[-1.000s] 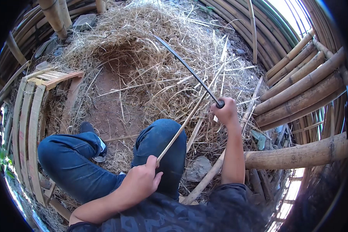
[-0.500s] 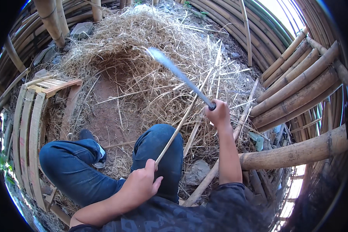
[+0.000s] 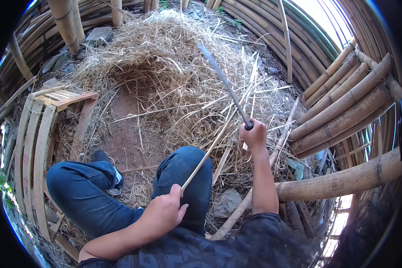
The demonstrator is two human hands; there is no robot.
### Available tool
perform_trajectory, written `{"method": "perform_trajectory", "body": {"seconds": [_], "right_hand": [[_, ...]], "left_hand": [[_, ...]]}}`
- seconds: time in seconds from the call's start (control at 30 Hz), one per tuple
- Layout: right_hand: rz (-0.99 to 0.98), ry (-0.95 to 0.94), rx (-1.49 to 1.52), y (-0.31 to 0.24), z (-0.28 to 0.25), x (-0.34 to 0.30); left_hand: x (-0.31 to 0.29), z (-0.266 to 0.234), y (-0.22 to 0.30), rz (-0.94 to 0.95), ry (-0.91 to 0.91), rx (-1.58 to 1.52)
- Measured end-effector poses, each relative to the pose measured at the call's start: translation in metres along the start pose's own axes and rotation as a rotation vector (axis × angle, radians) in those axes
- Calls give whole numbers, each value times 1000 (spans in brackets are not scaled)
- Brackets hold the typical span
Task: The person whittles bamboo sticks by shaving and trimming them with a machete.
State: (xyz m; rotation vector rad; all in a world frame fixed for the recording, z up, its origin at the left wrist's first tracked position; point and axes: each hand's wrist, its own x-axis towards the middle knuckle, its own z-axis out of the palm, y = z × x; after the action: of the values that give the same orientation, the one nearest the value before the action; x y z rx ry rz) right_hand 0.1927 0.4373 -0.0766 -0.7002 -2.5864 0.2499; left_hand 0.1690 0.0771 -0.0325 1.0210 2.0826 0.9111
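Observation:
My left hand is closed around the near end of a thin, pale bamboo strip. From there the strip slants up and away to the right, passing over my right knee. My right hand grips the dark handle of a machete, its long narrow blade angled away and up to the left. Blade and strip look close together near the handle, but whether they touch I cannot tell. The blade's far part is slightly blurred.
Curly bamboo shavings are heaped in front of me beside bare soil. A wooden crate stands left. Stacked bamboo poles line the right, with a thick pole beside my right forearm. A grey stone lies near my knee.
The machete's tip has swung to the right, and its blade is less blurred. My right hand has shifted slightly down and right. My left hand still holds the strip in nearly the same place.

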Motion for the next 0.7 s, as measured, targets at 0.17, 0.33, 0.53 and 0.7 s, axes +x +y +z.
{"method": "perform_trajectory", "body": {"seconds": [0.17, 0.33, 0.53, 0.7], "right_hand": [[-59, -36, 63, -2, -3, -14], [-319, -20, 20, 2, -12, -7], [105, 65, 70, 30, 5, 12], [211, -195, 117, -1, -20, -5]], "left_hand": [[2, 7, -5, 32, 42, -1], [-1, 2, -5, 30, 45, 32], [-1, 0, 3, 21, 40, -26], [-1, 9, -8, 26, 20, -18]]}}
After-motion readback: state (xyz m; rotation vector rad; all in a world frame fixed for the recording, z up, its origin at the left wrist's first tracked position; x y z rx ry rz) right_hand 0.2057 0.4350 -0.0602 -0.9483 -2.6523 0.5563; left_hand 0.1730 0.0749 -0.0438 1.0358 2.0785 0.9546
